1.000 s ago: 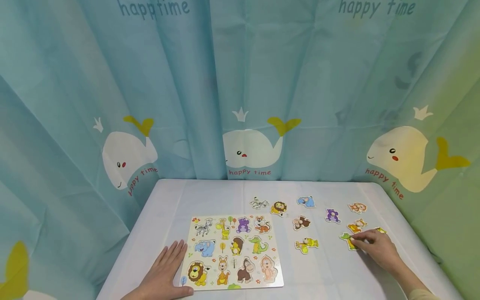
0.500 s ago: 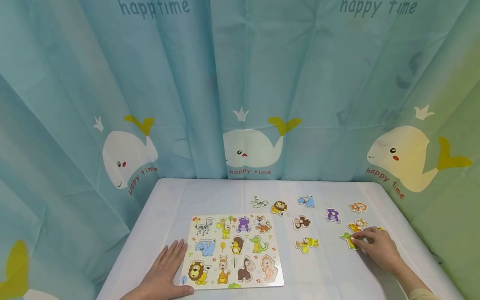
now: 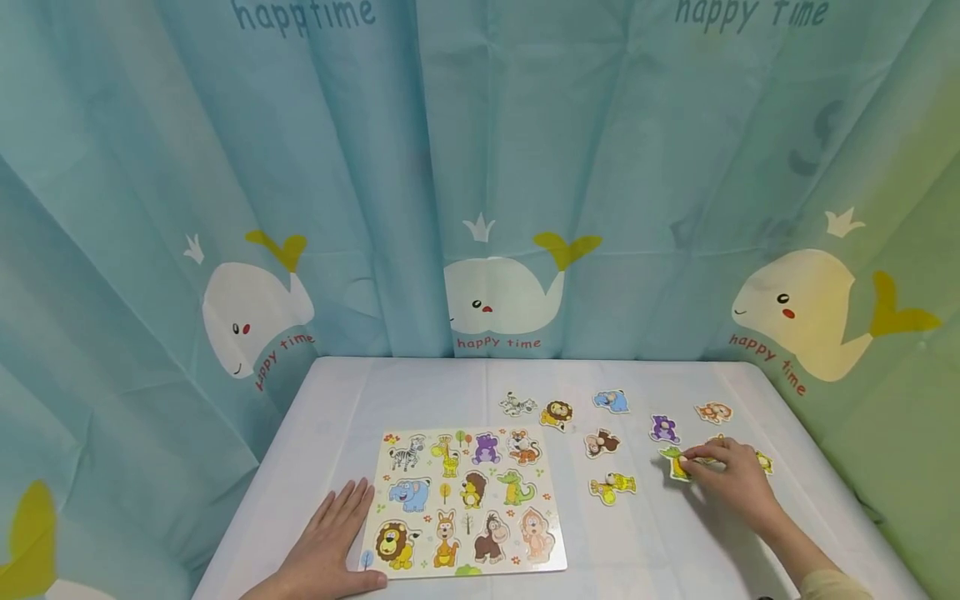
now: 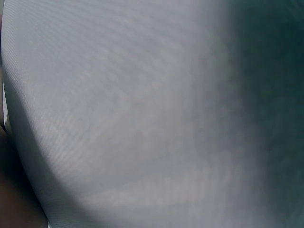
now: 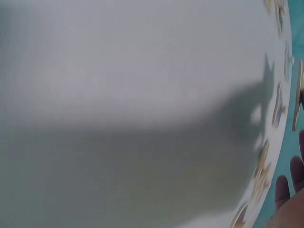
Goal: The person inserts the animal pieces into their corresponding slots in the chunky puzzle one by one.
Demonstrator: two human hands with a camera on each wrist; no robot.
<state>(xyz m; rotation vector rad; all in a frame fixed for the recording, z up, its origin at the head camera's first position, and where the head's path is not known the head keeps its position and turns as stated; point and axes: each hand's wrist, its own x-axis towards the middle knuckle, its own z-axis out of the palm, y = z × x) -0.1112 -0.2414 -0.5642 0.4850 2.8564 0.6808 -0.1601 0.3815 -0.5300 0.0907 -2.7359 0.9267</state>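
On the desk (image 3: pixel 420 392), seen from the head camera, the right hand (image 3: pixel 731 479) and the green crocodile piece (image 3: pixel 675 463) it pinches sit further left and further from the person than a second ago, now just below the purple hippo piece (image 3: pixel 663 428). The forearm reaches in from the lower right, fingers (image 3: pixel 699 454) curled, their tips closed on the piece's right end. The crocodile's long axis runs roughly left to right, lying near flat; which end is the head is too small to tell. The left hand (image 3: pixel 326 546) has not moved: palm down, fingers spread, touching the left edge of the animal puzzle board (image 3: pixel 465 500).

Left wrist view: only blurred white desk cloth.

Right wrist view: blurred desk cloth, and dark fingertips (image 5: pixel 290 183) at the lower right edge.
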